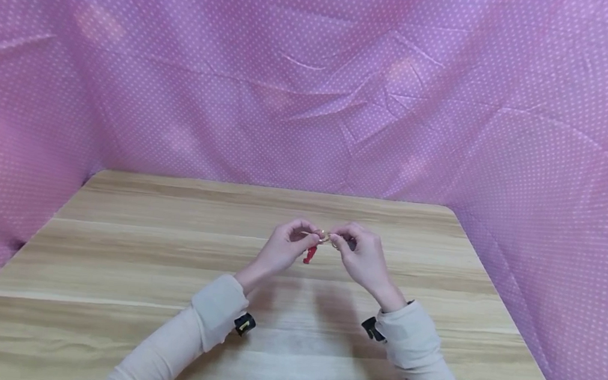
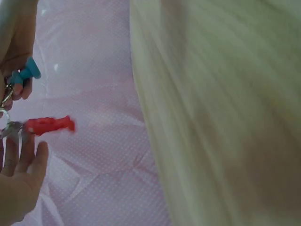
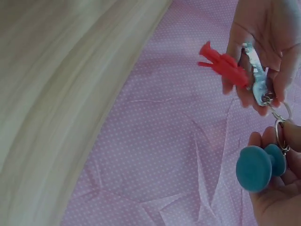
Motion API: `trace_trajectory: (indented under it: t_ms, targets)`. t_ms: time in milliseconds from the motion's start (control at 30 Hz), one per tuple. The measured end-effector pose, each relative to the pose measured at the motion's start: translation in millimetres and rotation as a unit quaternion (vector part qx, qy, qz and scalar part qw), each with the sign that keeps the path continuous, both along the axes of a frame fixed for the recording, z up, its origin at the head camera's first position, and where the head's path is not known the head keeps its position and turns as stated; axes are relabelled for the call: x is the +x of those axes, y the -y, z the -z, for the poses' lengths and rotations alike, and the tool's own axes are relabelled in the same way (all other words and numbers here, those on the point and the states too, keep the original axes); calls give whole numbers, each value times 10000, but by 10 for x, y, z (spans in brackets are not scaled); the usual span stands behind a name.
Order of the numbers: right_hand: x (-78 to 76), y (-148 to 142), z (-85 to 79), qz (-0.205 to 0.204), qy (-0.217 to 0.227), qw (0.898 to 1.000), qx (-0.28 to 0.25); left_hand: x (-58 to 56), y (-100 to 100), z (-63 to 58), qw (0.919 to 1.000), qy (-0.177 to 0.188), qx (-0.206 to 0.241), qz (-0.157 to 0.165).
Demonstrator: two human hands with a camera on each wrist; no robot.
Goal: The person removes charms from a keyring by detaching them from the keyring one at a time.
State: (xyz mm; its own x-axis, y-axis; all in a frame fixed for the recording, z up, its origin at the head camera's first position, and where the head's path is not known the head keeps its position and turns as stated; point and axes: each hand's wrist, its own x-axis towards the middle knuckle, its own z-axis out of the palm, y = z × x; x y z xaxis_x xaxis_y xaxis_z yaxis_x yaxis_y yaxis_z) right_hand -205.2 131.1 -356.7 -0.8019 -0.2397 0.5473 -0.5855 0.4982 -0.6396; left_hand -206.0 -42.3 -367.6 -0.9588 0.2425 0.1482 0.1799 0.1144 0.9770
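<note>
Currently, head cam: L hand (image 1: 288,246) & R hand (image 1: 364,258) over table (image 1: 294,358), 1 red charm (image 1: 310,255) by L. L wrist: 1 teal knob (image 2: 31,69) at R. R wrist: L fingers grip 1 silver pc (image 3: 256,70), R's pinch 1 ring (image 3: 277,135).

Figure charm (image 3: 229,70): solid bright red
Key (image 3: 256,70): shiny silver, pale highlights
Key rings (image 3: 276,135): silver from right wrist, more golden from head
Knob-shaped charm (image 3: 254,168): plain teal, bit bluer from left wrist
Cloth (image 1: 295,44): pink-purple, small white dots all over, paler pink from both wrists
Tabletop (image 1: 114,252): pale yellowish wood, streaky brown grain
Sleeves (image 1: 168,347): plain off-white, slightly creamy
Left wrist device (image 1: 245,324): black, small yellow mark
Right wrist device (image 1: 373,329): black
</note>
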Motion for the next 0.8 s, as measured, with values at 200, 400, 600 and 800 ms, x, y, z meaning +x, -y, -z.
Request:
trace_trajectory:
  t_ms: [200, 400, 600, 800]
  targets:
    - [6, 5, -31, -43, -518, 9959, 743, 50, 17, -168, 9781, -1589, -1311, -295]
    - [-25, -4, -12, -124, -788, 9946, 665, -46, 7, -111, 9216, -2989, -2447, -367]
    - [-39, -23, -12, -311, -261, 9980, 479, -42, 34, -92, 9139, -3201, -2461, -424]
    - [-86, -67, -42, -433, 1559, 9868, 62, -56, 89, -84, 9167, -3254, -2254, -551]
